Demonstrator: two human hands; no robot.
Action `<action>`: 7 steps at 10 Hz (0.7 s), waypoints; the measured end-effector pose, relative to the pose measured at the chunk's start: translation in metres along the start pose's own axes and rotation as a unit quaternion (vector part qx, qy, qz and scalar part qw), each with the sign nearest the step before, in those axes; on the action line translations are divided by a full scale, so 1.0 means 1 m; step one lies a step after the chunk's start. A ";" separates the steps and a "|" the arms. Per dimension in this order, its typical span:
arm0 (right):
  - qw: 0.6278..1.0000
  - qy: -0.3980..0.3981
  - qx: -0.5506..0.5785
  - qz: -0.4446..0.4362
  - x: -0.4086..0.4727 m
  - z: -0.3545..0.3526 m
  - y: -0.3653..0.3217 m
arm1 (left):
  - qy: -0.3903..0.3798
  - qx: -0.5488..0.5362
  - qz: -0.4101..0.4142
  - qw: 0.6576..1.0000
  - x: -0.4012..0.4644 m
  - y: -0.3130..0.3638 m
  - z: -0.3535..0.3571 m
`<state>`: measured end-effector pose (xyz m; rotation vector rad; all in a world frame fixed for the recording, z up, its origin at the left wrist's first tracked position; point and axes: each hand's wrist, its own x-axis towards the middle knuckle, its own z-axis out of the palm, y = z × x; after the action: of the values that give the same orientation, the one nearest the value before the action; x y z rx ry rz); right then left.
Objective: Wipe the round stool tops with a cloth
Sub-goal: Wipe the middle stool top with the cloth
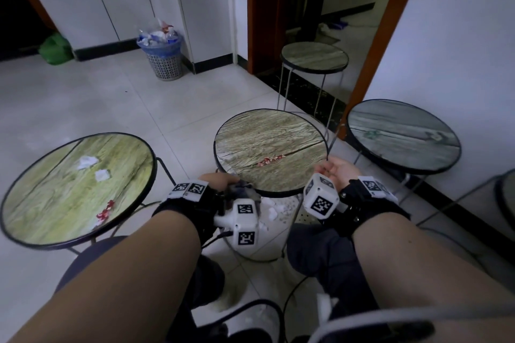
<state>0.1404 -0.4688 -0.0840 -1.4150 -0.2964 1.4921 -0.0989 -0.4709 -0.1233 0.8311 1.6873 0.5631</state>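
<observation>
Grey cloth (245, 189) sits bunched in the left hand (220, 184), whose grip is curled round it at the near rim of the middle stool (270, 153). Red scraps (269, 160) lie just beyond that grip. Right hand (337, 171) rests palm-up at the same rim, grip loose, holding nothing. Far past the left grip, a bin (164, 60) brims with wrappers. White bin (289, 220) below holds crumbs.

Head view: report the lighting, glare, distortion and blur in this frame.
Head view: dim, cool indoor light with dark corners; soft glare washes the near edge of the middle stool top and the right stool top; wide-angle distortion bends the door frame and walls; forearms at the bottom look oversized and soft; the cloth gripped in the left hand is murky; the right hand shows clearly.
</observation>
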 end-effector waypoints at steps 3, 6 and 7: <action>0.997 -0.010 0.036 0.063 0.006 -0.024 0.000 | -0.123 -0.191 -0.039 0.973 -0.035 0.013 0.044; 0.931 -0.273 -0.203 0.130 -0.002 -0.026 0.017 | -0.255 -0.273 -0.047 0.926 -0.068 0.024 0.028; 0.937 -0.272 -0.193 0.108 -0.014 -0.010 0.029 | -0.249 -0.291 -0.043 0.923 -0.075 0.023 0.029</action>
<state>0.1326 -0.4975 -0.0997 -1.3340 -0.8364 2.0848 -0.0557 -0.5153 -0.0671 0.4099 1.0003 0.6785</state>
